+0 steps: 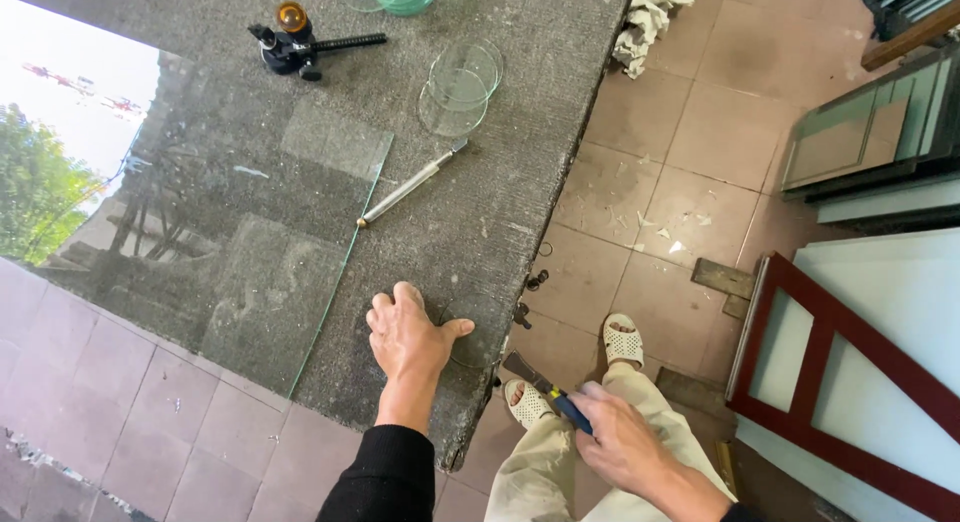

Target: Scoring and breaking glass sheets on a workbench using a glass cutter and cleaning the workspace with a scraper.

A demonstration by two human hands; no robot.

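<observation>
Below table edge | right hand (622,444) grips pliers (545,390) | left hand (408,337) flat on table (480,222)

Large clear glass sheet (200,232) lies flat, overhanging grey counter (520,132). Metal-handled cutter (410,185) beside sheet's edge. Stacked round glass discs (460,87) behind it. Black circle-cutting tool (295,44) further back. White rag (648,17) at counter corner. Red-framed glass panel (850,382) on tiled floor (660,182).
</observation>
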